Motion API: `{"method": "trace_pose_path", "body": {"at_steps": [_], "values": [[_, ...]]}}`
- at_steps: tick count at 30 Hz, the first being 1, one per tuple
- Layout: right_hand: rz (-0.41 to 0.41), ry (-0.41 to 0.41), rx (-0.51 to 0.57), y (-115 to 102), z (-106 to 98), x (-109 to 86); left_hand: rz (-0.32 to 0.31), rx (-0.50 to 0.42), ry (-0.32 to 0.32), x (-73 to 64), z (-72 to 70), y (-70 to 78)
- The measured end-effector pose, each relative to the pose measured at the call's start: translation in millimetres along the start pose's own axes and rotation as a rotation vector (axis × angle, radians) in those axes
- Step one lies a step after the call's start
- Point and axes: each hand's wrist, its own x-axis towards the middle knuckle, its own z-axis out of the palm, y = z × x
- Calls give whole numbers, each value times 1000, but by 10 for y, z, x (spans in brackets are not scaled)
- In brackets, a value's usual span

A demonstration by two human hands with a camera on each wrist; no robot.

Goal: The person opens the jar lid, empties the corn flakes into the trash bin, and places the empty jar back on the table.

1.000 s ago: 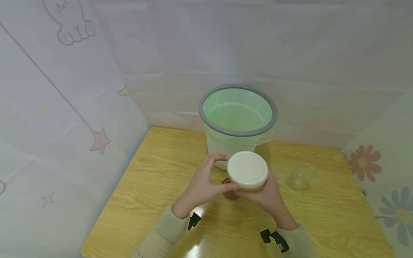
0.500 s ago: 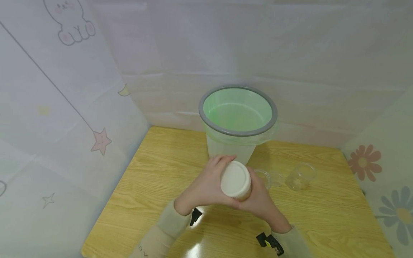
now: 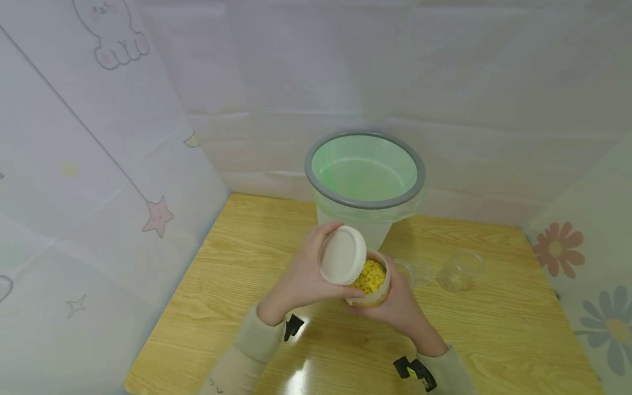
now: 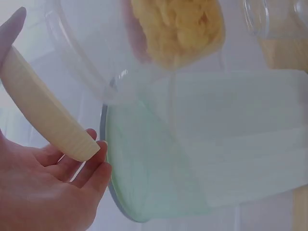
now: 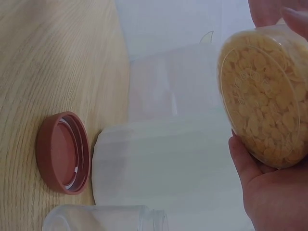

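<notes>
Between the thumb and fingers of my left hand (image 3: pixel 298 282), a white screw lid (image 3: pixel 342 256) with a ribbed rim is held tilted over the left side of a clear plastic jar (image 3: pixel 376 299). My right hand (image 3: pixel 402 307) grips that jar from the right. Yellow flakes (image 3: pixel 371 276) fill much of it, seen through its mouth in the head view. In the right wrist view, the jar's base (image 5: pixel 262 96) faces the camera with flakes behind it. The left wrist view has the lid (image 4: pixel 48 110) side-on, apart from the jar.
A white bin (image 3: pixel 355 233) with a grey rim and pale green liner stands just behind my hands. A reddish-brown lid (image 5: pixel 60 154) lies on the wooden table (image 3: pixel 237 263). Clear plastic containers (image 3: pixel 460 270) lie to the right of the bin. Printed cloth surrounds the table.
The white lid has come off the jar and moved left in my left hand, so the yellow flakes now show. Earlier, both hands were around the lidded jar, which has come down slightly.
</notes>
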Motion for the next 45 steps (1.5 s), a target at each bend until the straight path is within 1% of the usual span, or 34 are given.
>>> {"method": "trace_pose_path", "body": {"at_steps": [1,3,8,13,20,25,31,35,39,43,45], "values": [[13,4,13,-2,-5,-4,7,-1,24,1,-18,-9],[29,9,22,0,-14,-7,16,11,48,-5,-48,-29],[66,29,2,-11,-45,-4,8,34,57,-26,-88,-71],[59,49,-16,-51,-79,9,3,33,73,-45,-111,-105],[46,86,-17,-67,-158,32,37,20,80,-69,-145,-186],[46,112,-14,-70,-239,42,42,-4,92,-86,-162,-245],[9,144,-19,-51,-344,67,-7,-39,94,-120,-164,-297],[-3,169,-25,-72,-400,82,-28,-80,89,-147,-150,-319],[5,219,-43,-110,-467,97,-80,-114,75,-192,-143,-338],[7,279,-57,-164,-564,129,-134,-118,68,-238,-149,-355],[5,310,-76,-193,-618,154,-135,-127,71,-254,-147,-372]]}}
